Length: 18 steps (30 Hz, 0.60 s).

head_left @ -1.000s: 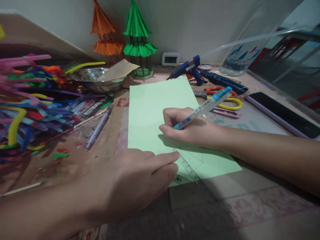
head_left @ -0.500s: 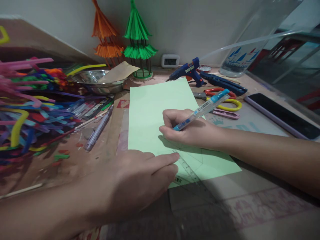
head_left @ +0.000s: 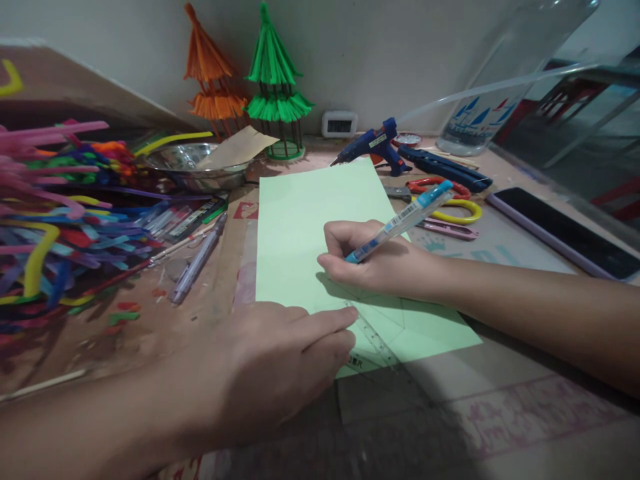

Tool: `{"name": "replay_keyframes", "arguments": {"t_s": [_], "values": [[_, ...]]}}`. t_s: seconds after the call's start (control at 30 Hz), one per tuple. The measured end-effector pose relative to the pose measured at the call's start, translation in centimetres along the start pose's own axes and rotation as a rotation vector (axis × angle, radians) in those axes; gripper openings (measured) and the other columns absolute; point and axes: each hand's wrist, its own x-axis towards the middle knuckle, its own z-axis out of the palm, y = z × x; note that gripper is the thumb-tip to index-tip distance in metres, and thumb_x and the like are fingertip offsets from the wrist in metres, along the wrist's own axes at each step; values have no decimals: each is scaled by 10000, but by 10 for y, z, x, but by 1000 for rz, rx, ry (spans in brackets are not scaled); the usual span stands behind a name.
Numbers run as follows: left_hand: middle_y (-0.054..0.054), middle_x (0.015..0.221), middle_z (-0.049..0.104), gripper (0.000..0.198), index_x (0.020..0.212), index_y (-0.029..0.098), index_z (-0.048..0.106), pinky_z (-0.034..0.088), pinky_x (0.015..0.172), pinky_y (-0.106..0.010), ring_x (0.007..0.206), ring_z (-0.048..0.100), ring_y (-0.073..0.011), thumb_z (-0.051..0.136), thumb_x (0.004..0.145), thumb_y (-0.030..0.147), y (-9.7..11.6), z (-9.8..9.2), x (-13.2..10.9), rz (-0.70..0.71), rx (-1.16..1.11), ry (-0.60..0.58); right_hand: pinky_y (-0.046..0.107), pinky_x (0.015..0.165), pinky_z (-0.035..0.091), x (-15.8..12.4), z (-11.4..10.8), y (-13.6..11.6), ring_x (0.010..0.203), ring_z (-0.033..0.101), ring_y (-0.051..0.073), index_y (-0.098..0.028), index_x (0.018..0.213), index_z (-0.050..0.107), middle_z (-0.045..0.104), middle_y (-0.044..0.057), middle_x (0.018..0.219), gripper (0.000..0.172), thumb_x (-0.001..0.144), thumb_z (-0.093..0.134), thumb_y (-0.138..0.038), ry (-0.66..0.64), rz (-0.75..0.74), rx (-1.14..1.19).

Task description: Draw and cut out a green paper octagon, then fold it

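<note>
right hand (head_left: 383,265) pinching barcode-stickered pen (head_left: 400,220) | left hand (head_left: 270,363) not gripping, pressed flat on clear ruler (head_left: 374,341) at 6 o'clock edge of green paper (head_left: 305,220) | bare tabletop (head_left: 500,380) at 5 o'clock

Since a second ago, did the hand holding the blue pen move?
No. The right hand with the blue pen sits at the same spot on the green paper; only the whole view shifted a little.

Wall (head_left: 425,60): plain pale grey, beyond the right hand (head_left: 385,263).
Worktop (head_left: 500,413): brown, worn, with faded red print near the left hand (head_left: 280,363).
Dark glossy pane (head_left: 590,153): far right of the right hand, with red chair frames (head_left: 565,100) showing in it.
Light: dim, soft shadows.
</note>
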Motion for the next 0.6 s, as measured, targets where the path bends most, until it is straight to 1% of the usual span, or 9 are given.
{"name": "replay_keyframes", "arguments": {"t_s": [0.07, 0.13, 0.2, 0.23, 0.3, 0.37, 0.43, 0.5, 0.6], "values": [[5, 1055, 810, 390, 1005, 211, 707, 521, 599, -273, 672, 706, -153, 323, 1060, 174, -1, 0, 0, 35, 31, 6, 250, 521, 273, -1, -1, 3, 522, 356, 80, -225, 659, 409, 413, -86, 574, 297, 875, 613, -212, 60, 9, 40], [-14, 1112, 802, 405, 1022, 202, 698, 493, 562, -320, 647, 679, -168, 297, 1065, 162, -4, 1, -2, 65, 102, 0, 245, 515, 289, -2, -3, 6, 497, 380, 81, -226, 687, 429, 441, -91, 543, 297, 909, 618, -278, 111, 39, 101], [-36, 1212, 776, 368, 1087, 196, 683, 470, 560, -361, 660, 654, -187, 320, 1053, 145, -10, 2, -5, 101, 191, -17, 240, 498, 304, -4, -8, 9, 467, 413, 86, -228, 725, 449, 482, -91, 512, 294, 945, 608, -342, 119, 78, 145], [-42, 1268, 755, 343, 1127, 193, 670, 474, 585, -370, 699, 653, -197, 343, 1043, 133, -13, 2, -6, 126, 225, -21, 237, 487, 308, -5, -11, 10, 456, 428, 88, -229, 744, 459, 501, -90, 502, 293, 955, 607, -369, 115, 95, 150], [-47, 1370, 706, 324, 1203, 180, 639, 512, 708, -380, 870, 671, -224, 371, 1034, 114, -20, 2, -8, 176, 250, -7, 232, 475, 316, -8, -18, 13, 450, 451, 92, -227, 775, 486, 534, -84, 500, 292, 956, 622, -410, 114, 128, 119], [-50, 1396, 690, 347, 1260, 166, 612, 521, 859, -395, 1059, 655, -251, 340, 1051, 111, -26, 2, -9, 201, 245, 29, 228, 474, 323, -11, -23, 16, 454, 463, 92, -222, 797, 516, 550, -79, 505, 288, 947, 642, -433, 115, 154, 69], [-65, 1386, 694, 394, 1298, 159, 598, 504, 959, -416, 1169, 627, -264, 273, 1077, 122, -30, 2, -8, 197, 248, 54, 226, 483, 334, -14, -27, 18, 462, 473, 92, -217, 805, 533, 555, -77, 507, 285, 946, 644, -438, 117, 169, 44], [-92, 1396, 684, 433, 1324, 149, 595, 495, 1009, -440, 1221, 613, -275, 231, 1091, 133, -32, 1, -6, 190, 276, 58, 226, 496, 346, -17, -27, 21, 469, 481, 93, -216, 808, 538, 552, -77, 507, 286, 954, 631, -444, 131, 170, 52], [-152, 1399, 669, 415, 1281, 109, 633, 514, 1013, -489, 1248, 609, -317, 273, 1076, 112, -33, -3, -1, 186, 366, 79, 230, 515, 356, -19, -26, 24, 475, 489, 94, -215, 817, 546, 558, -75, 508, 293, 968, 607, -459, 145, 159, 83]]}}
